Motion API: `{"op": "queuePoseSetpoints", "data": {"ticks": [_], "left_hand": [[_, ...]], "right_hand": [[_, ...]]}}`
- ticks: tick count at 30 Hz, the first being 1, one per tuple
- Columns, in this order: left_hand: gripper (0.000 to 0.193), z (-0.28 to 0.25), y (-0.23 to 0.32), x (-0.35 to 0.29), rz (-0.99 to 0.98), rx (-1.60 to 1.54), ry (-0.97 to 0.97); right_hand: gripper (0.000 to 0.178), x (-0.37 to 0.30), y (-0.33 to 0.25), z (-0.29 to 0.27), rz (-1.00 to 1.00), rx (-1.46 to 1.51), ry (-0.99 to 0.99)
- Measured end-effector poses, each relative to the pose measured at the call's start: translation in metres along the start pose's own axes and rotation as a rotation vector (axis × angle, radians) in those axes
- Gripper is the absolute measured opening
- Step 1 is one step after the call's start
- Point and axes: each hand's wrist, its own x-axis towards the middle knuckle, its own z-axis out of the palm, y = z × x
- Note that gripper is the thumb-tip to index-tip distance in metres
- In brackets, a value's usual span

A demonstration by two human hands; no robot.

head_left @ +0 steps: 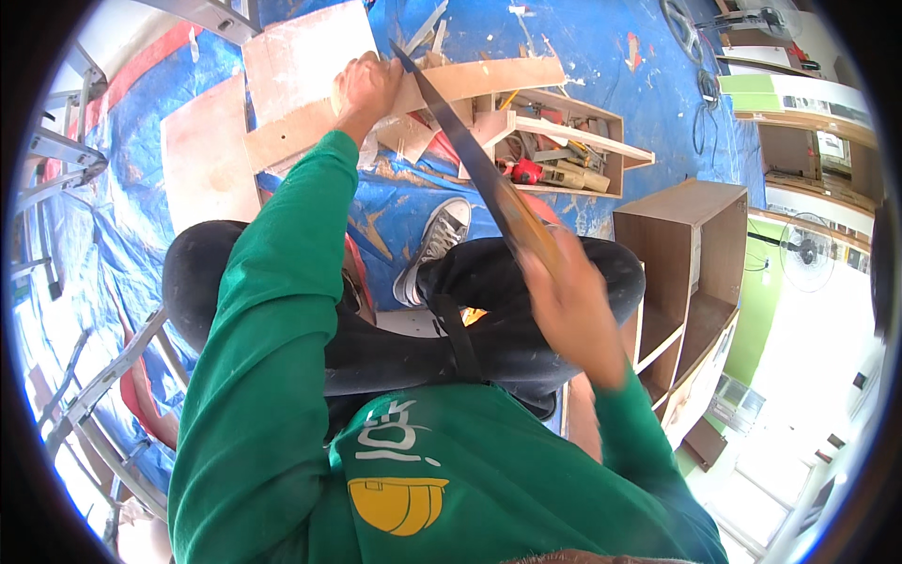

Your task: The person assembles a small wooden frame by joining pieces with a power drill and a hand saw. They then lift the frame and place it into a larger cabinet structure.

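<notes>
My right hand (pixel 575 301), slightly blurred, is closed around the wooden handle of a handsaw (pixel 462 139). The saw's dark blade slants up and away to the left, its tip close to my left hand (pixel 368 86). The blade crosses over a long, thin wooden plank (pixel 498 77), which looks bowed in this view. With its fingers bent, my left hand grips that plank and bears down on it. Whether the teeth touch the wood, I cannot tell. More flat wooden boards (pixel 211 155) lie under and beside the plank at the left.
An open wooden toolbox (pixel 616 162) with a red power tool (pixel 526 171) and several hand tools lies just right of the saw. A brown cabinet (pixel 691 202) stands at my right. Metal ladders (pixel 89 399) are at the left. Blue sheeting (pixel 601 47) with wood scraps covers the floor.
</notes>
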Motion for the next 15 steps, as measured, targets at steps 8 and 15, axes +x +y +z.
{"op": "queuePoseSetpoints", "data": {"ticks": [8, 15], "left_hand": [[0.057, -0.006, 0.023, -0.007, 0.013, -0.006, -0.071], [0.047, -0.035, 0.046, -0.021, 0.133, 0.15, -0.209]], "right_hand": [[0.036, 0.097, 0.065, 0.074, -0.19, -0.025, 0.187], [0.039, 0.152, 0.048, 0.097, -0.132, 0.043, 0.189]]}}
